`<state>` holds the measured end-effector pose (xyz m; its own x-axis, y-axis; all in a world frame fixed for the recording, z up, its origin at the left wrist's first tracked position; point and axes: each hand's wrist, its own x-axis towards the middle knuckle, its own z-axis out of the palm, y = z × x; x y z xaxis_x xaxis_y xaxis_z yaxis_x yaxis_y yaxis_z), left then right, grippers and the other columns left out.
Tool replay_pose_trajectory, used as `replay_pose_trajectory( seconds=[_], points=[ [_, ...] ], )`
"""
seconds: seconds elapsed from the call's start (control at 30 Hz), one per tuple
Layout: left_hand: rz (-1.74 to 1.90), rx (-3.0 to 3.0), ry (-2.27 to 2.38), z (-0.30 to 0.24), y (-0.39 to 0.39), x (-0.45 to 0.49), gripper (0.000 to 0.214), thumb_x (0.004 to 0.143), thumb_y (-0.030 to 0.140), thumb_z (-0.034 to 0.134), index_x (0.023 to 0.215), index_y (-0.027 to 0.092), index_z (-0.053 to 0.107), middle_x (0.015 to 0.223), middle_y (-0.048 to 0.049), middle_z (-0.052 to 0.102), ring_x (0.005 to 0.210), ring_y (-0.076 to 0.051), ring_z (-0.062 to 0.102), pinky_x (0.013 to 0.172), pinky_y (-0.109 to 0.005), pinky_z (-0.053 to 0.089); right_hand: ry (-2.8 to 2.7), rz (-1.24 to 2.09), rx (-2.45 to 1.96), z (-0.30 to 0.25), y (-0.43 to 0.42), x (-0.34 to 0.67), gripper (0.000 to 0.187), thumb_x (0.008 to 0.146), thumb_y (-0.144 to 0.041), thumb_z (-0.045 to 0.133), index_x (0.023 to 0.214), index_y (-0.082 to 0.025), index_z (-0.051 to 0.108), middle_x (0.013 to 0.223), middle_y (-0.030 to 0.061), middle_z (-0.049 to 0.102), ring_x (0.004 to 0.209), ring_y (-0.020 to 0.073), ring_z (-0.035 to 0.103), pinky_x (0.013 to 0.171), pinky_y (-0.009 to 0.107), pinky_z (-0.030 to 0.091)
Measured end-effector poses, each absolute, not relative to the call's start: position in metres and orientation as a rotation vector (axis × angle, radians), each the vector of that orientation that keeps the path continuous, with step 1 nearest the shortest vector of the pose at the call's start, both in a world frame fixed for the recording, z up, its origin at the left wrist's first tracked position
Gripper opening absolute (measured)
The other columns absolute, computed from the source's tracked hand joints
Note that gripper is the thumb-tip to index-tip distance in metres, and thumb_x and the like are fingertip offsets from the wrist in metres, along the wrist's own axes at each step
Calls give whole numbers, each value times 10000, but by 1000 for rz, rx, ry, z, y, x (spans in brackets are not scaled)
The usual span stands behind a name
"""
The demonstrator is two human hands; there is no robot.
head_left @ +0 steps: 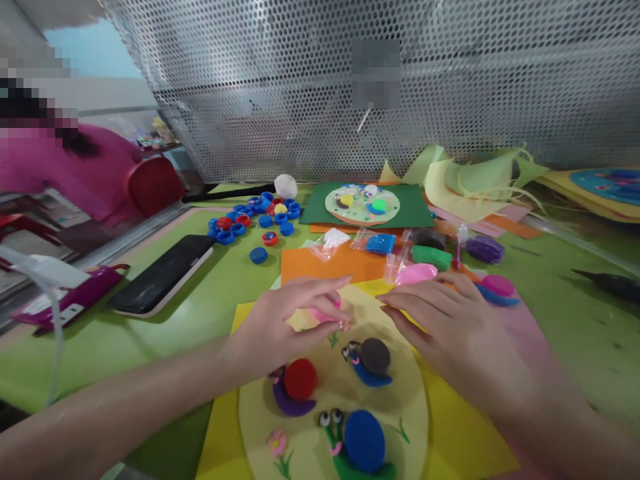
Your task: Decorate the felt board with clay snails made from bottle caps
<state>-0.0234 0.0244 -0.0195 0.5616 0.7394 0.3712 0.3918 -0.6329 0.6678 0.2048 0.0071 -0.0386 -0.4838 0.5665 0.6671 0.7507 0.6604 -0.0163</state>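
Note:
My left hand (287, 317) is over the upper part of a pale yellow paper disc (325, 407). Its thumb and a finger pinch a small pink clay piece (345, 326) just above green clay leaves (334, 340), while the index finger stretches out. To the right, my right hand (450, 327) hovers over the disc's edge, fingers extended, nothing visible in them. On the disc are clay snails with a red cap (301, 379), a dark cap (375, 356) and a blue cap (365, 440), plus a pink flower (277, 443). A pink round shape (327, 308) is partly hidden behind my left hand.
Bottle caps (260, 220) lie back left, near a black phone (165, 273). Bagged clay (381, 243) lies behind my hands. A finished disc on green card (313, 207) stands before the perforated metal panel (300, 87). A person in pink (95, 173) sits at left.

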Motion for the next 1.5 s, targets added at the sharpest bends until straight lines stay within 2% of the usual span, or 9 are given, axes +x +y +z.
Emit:
replay_pose_trajectory(
  seconds=[0.13, 0.33, 0.47, 0.63, 0.87, 1.1, 1.23, 1.33, 1.5],
  points=[
    [921, 2404, 897, -22, 26, -23, 369, 766, 167, 696, 1112, 247, 597, 784, 30, 746, 887, -165, 653, 879, -283, 420, -2237, -324, -1016, -44, 9, 206, 162, 902, -138, 458, 858, -166, 612, 821, -2, 682, 740, 162, 620, 753, 350, 360],
    [872, 2460, 898, -26, 29, -24, 515, 792, 115, 641, 1251, 304, 507, 873, 41, 748, 932, -188, 626, 896, -324, 369, -2242, -331, -979, -49, 11, 205, 190, 895, -112, 446, 811, -162, 610, 773, 9, 674, 699, 155, 610, 739, 364, 363],
    [804, 2488, 927, -28, 31, -26, 436, 795, 158, 656, 1178, 350, 572, 879, 52, 746, 936, -201, 618, 873, -322, 332, -2222, -306, -993, -54, 14, 207, 209, 906, -138, 434, 804, -173, 612, 787, 13, 680, 717, 163, 612, 725, 369, 370],
    [750, 2501, 981, -31, 32, -27, 453, 798, 230, 669, 1213, 340, 525, 752, 76, 742, 932, -205, 607, 904, -327, 267, -2249, -281, -1058, -61, 16, 210, 187, 912, -189, 442, 840, -203, 614, 809, 5, 685, 749, 177, 615, 731, 380, 374],
    [670, 2613, 914, -27, 41, -30, 55, 831, 244, 625, 861, 255, 670, 810, 51, 735, 960, -185, 595, 868, -300, 328, -2266, -189, -1063, -65, 15, 214, 127, 909, -215, 455, 902, -226, 581, 840, 2, 688, 752, 186, 615, 777, 409, 377],
    [535, 2750, 828, -24, 45, -38, 203, 864, 214, 554, 952, 350, 677, 843, 67, 735, 1013, -193, 568, 875, -311, 350, -2290, -158, -1094, -70, 14, 219, 130, 888, -258, 479, 922, -272, 604, 859, -17, 674, 771, 190, 610, 780, 400, 387],
    [638, 2764, 887, -29, 41, -32, 165, 887, 268, 539, 928, 306, 694, 806, 56, 734, 926, -157, 597, 798, -275, 368, -2296, -119, -1138, -70, 14, 220, 146, 886, -259, 469, 938, -272, 604, 885, -16, 669, 802, 194, 609, 800, 400, 388],
    [662, 2756, 928, -30, 40, -30, 140, 873, 265, 567, 886, 273, 707, 836, 41, 734, 935, -152, 603, 770, -255, 378, -2318, -124, -1110, -69, 16, 223, 141, 880, -264, 475, 942, -285, 600, 898, -25, 665, 788, 190, 604, 810, 397, 383],
    [489, 2763, 804, -23, 43, -36, 169, 880, 230, 539, 932, 283, 691, 930, 39, 729, 1052, -184, 566, 865, -268, 389, -2325, -149, -1107, -68, 16, 221, 128, 889, -286, 465, 894, -296, 592, 857, -26, 661, 747, 189, 595, 784, 397, 376]
  ],
)
